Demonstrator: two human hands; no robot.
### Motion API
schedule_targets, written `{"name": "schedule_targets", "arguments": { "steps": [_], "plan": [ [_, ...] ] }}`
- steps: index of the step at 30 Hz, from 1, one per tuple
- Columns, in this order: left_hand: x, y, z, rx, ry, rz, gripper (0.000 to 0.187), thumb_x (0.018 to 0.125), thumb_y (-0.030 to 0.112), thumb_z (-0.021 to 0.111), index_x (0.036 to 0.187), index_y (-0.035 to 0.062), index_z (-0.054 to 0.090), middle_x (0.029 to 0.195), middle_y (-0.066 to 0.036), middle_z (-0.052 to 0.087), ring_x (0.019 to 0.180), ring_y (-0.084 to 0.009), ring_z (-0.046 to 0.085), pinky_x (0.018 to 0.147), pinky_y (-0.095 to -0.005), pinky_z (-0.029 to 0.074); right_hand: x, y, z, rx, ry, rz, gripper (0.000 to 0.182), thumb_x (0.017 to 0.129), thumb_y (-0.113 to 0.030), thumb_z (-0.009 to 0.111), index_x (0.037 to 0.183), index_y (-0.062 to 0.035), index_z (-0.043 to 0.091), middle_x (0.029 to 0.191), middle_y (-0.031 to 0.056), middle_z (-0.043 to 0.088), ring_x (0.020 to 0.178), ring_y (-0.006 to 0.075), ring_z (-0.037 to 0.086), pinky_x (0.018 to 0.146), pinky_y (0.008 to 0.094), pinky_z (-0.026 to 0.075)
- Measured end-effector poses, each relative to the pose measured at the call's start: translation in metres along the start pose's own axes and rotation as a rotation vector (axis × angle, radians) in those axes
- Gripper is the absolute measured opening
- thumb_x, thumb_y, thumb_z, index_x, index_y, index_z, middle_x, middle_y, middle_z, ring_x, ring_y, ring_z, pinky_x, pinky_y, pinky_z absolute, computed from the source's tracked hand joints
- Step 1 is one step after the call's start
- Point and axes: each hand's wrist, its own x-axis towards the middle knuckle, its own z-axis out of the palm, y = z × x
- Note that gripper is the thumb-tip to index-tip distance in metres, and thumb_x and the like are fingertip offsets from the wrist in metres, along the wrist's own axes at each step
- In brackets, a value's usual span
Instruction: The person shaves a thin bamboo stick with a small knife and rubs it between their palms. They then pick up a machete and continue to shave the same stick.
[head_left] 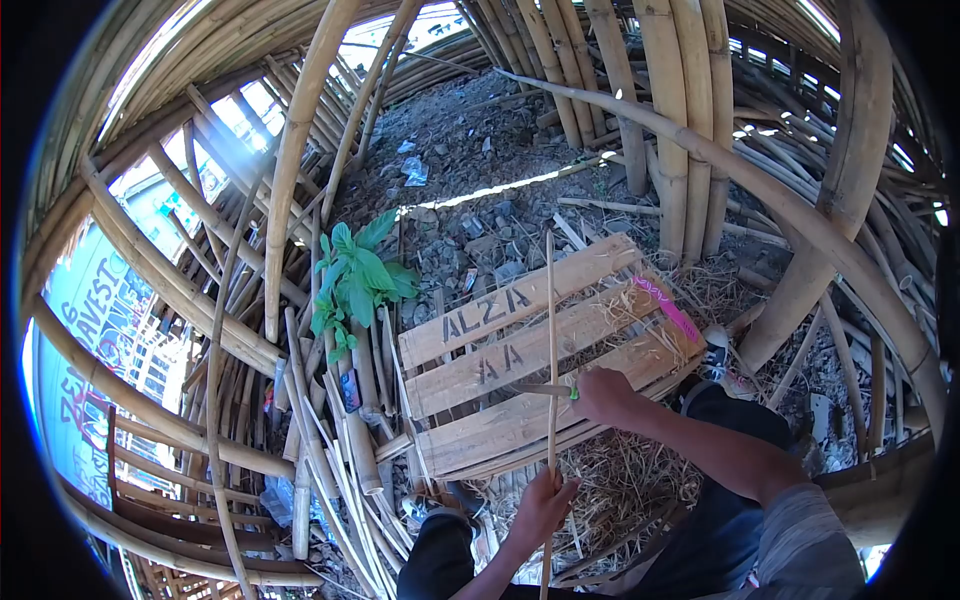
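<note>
Left hand [541, 507] curled, right hand [606, 396] curled farther forward

The left hand [543, 510] closes its grip around the lower part of a long, thin stick [551, 300], which stands nearly upright in the view. Above it, the right hand [604, 396] holds a knife [535, 388] with a green handle, its blade pointing left and crossing the stick.

Beyond the hands is a slatted wooden crate [490, 432], marked "ALZA" and "AA", with a pink strip [668, 305] at its right end. Straw-like shavings [630, 470] cover the ground nearer the person, between the legs. A leafy plant [362, 280] grows left of the crate; thick bamboo poles [670, 110] stand beyond.
</note>
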Motion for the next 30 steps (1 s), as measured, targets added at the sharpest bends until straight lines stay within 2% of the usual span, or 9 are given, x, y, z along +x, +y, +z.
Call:
{"name": "schedule_targets", "arguments": {
  "steps": [5,8,11,14,20,30],
  "plan": [
    [0.000,0.000,0.000,-0.008,-0.009,-0.005,0.029,0.088,0.017,0.056,0.076,0.0099,0.031,0.053,0.005,0.031,0.037,-0.0036,0.030,0.032,-0.0224,0.020,-0.012,-0.011,0.003,0.062,-0.076,-0.004,0.027,0.072,-0.024,0.058,0.077,0.0019,0.063,0.071,0.0215,0.062,0.070,0.0354,0.063,0.067,0.0433,0.050],
    [0.001,0.000,-0.003,-0.011,-0.001,-0.011,0.029,0.088,0.017,0.056,0.076,0.0099,0.031,0.053,0.005,0.031,0.036,-0.0038,0.030,0.032,-0.0224,0.020,-0.022,-0.019,0.021,0.072,-0.167,-0.174,0.026,0.069,-0.023,0.058,0.072,0.0018,0.064,0.068,0.0219,0.062,0.069,0.0369,0.063,0.066,0.0440,0.051],
    [0.000,0.000,-0.005,-0.030,0.005,-0.026,0.030,0.088,0.018,0.056,0.076,0.0100,0.030,0.053,0.005,0.031,0.036,-0.0039,0.030,0.032,-0.0224,0.020,-0.021,-0.018,0.038,0.076,-0.128,-0.172,0.026,0.068,-0.023,0.058,0.071,0.0018,0.064,0.067,0.0218,0.062,0.069,0.0366,0.063,0.065,0.0441,0.051],
    [0.001,-0.001,-0.004,-0.027,0.009,-0.041,0.029,0.088,0.018,0.056,0.076,0.0100,0.031,0.053,0.005,0.031,0.037,-0.0039,0.030,0.032,-0.0224,0.020,-0.022,-0.026,0.006,-0.006,-0.207,-0.175,0.026,0.066,-0.022,0.059,0.072,0.0021,0.064,0.068,0.0221,0.062,0.069,0.0362,0.063,0.065,0.0434,0.051],
    [0.004,-0.003,-0.003,-0.035,0.000,-0.031,0.028,0.088,0.017,0.056,0.077,0.0099,0.031,0.054,0.005,0.031,0.038,-0.0037,0.031,0.033,-0.0222,0.021,-0.023,-0.022,0.011,0.020,-0.161,-0.144,0.025,0.065,-0.022,0.060,0.073,0.0020,0.064,0.069,0.0221,0.062,0.069,0.0357,0.064,0.065,0.0422,0.052],
    [0.003,-0.002,-0.003,-0.089,-0.017,-0.083,0.028,0.089,0.017,0.055,0.077,0.0101,0.031,0.056,0.005,0.031,0.039,-0.0039,0.030,0.034,-0.0221,0.022,-0.019,-0.017,0.030,0.030,-0.189,-0.145,0.026,0.067,-0.020,0.058,0.076,0.0031,0.064,0.071,0.0225,0.062,0.070,0.0363,0.063,0.066,0.0429,0.052]
  ]
}}
